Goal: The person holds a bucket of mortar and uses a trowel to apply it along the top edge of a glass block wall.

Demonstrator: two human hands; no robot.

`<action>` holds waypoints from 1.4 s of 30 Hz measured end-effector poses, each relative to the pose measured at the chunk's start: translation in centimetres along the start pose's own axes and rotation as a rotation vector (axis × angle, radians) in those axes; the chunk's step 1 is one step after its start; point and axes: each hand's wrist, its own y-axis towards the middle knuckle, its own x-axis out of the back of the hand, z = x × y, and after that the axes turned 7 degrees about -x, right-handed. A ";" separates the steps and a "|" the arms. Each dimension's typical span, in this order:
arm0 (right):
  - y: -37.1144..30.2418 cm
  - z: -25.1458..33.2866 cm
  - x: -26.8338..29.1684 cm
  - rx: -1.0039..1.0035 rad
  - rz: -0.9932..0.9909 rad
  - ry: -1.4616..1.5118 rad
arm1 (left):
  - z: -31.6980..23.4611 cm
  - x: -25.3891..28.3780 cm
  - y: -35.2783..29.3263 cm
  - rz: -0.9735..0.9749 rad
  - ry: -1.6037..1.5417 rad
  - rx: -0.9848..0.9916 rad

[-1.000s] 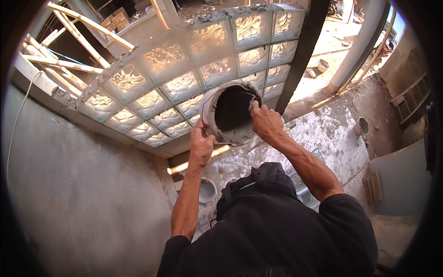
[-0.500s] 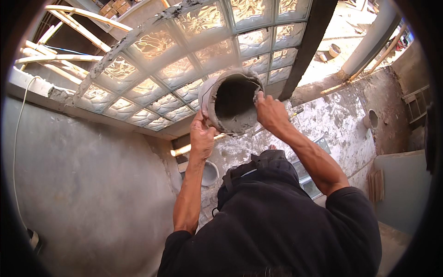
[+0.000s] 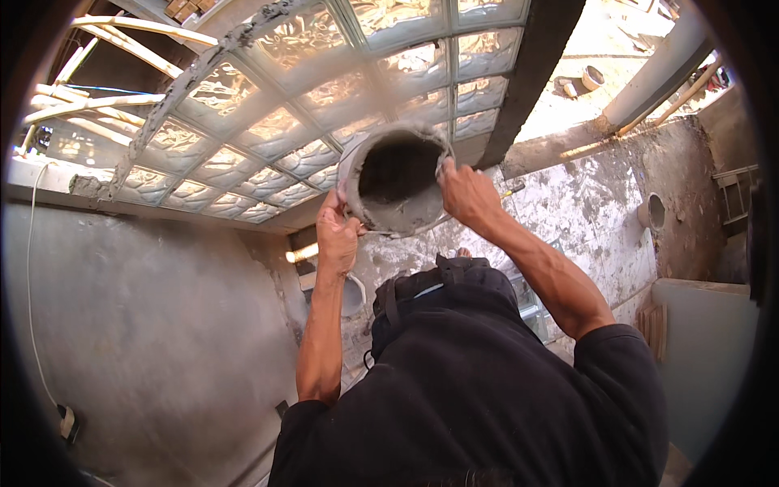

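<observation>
A mortar-smeared bucket [image 3: 381, 224] is held up in front of me, its mouth tipped toward me and its inside dark, with grey wet residue along the lower wall. My left hand [image 3: 335, 234] grips the bucket's lower left rim, thumb and fingers closed on it. On the opposite side my right hand [image 3: 471, 193] is closed around the right edge of the rim. Just behind the bucket rises a panel of glass blocks [image 3: 284, 130] with mortar along its top edge. How much is in the bucket I cannot tell.
A grey plastered wall [image 3: 154, 316] fills the left. Bamboo poles [image 3: 122, 101] stand beyond the glass blocks. Below, a round basin [image 3: 354, 295] and a small bucket [image 3: 652, 213] rest on the splattered floor [image 3: 584, 203]. A grey board [image 3: 704, 349] stands at right.
The bucket and both hands have shifted slightly left in view, and the surroundings have shifted with my head. Both hands keep their hold on the rim.
</observation>
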 end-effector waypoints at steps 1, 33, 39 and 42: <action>0.9 -0.9 -0.8 -0.022 0.005 -0.043 | 0.1 -1.1 0.6 -0.003 0.036 -0.024; -1.5 -6.9 4.1 -0.311 0.966 1.217 | 0.2 -0.6 7.2 0.141 -0.290 0.180; -1.8 -7.9 4.9 -0.326 0.777 1.152 | 0.3 -1.3 7.5 0.041 -0.400 0.294; -1.1 -6.5 6.8 -0.220 0.676 1.196 | 0.9 -0.6 7.5 0.024 -0.415 0.297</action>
